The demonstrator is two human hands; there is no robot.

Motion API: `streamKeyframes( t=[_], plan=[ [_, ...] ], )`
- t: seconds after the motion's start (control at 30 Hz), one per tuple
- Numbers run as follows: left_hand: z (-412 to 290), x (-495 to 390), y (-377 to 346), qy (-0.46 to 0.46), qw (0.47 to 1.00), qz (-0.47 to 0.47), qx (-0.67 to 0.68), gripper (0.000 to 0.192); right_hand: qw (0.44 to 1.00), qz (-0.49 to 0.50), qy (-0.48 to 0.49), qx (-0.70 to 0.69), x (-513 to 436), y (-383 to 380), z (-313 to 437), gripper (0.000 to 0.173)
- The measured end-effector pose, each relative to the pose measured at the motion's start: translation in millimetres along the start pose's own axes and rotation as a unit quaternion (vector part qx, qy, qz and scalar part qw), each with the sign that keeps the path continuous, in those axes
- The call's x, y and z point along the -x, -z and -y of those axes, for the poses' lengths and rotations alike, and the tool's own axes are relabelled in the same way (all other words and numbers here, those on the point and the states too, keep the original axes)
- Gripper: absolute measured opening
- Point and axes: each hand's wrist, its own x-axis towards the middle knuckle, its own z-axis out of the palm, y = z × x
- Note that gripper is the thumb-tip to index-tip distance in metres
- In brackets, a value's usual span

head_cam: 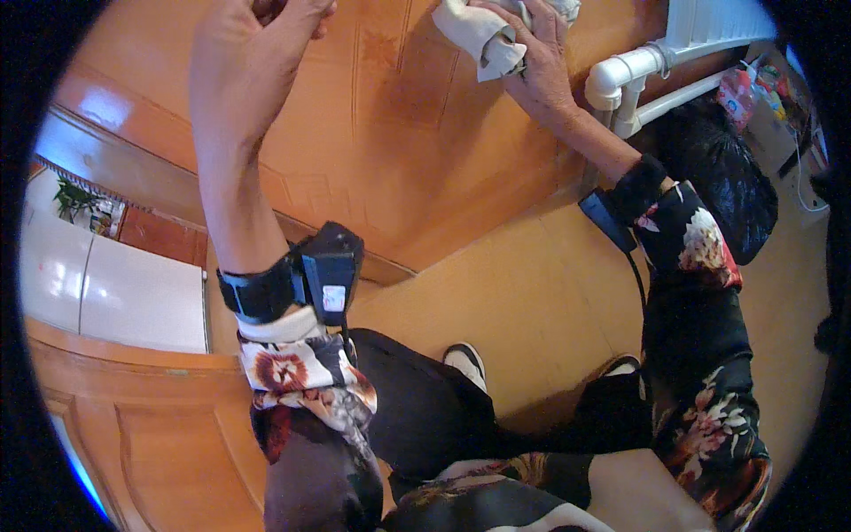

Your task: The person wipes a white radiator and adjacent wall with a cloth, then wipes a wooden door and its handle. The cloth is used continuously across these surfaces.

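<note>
A light-coloured cloth [473, 30] is bunched under my right hand [542, 56], whose fingers grip it against an orange-brown wooden door panel [392, 126]. My left hand [266, 23] is raised at the top edge, in front of the same wooden surface. Its fingers look curled, but they are partly cut off by the picture's rim, so whether it holds anything does not show. Both wrists wear black straps with small devices.
White pipes [621, 76] and a radiator [721, 23] stand right of the panel, with a black plastic bag [718, 173] below. Another wooden door [173, 452] is at lower left, near a white cabinet [143, 292]. My shoes rest on the tan floor [552, 292].
</note>
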Motion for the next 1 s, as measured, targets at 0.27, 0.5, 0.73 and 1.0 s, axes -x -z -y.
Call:
streamKeyframes(
  t=[0.27, 0.5, 0.73, 1.0],
  plan=[
    [14, 1, 6, 0.07, 0.99, 0.098, -0.075, 0.032, 0.815, 0.355, 0.451, 0.081, 77, -27, 52, 0.043],
    [19, 11, 10, 0.071, 0.991, 0.058, -0.097, 0.023, 0.957, 0.16, 0.222, -0.097, 31, -63, 92, 0.035],
    [23, 18, 3, -0.001, 0.997, 0.016, -0.079, 0.018, 0.83, 0.381, 0.407, -0.01, 103, -94, 155, 0.036],
    [35, 14, 17, 0.007, 0.995, 0.04, -0.086, 0.02, 0.793, 0.465, 0.375, -0.12, 162, -42, 50, 0.035]
  ],
)
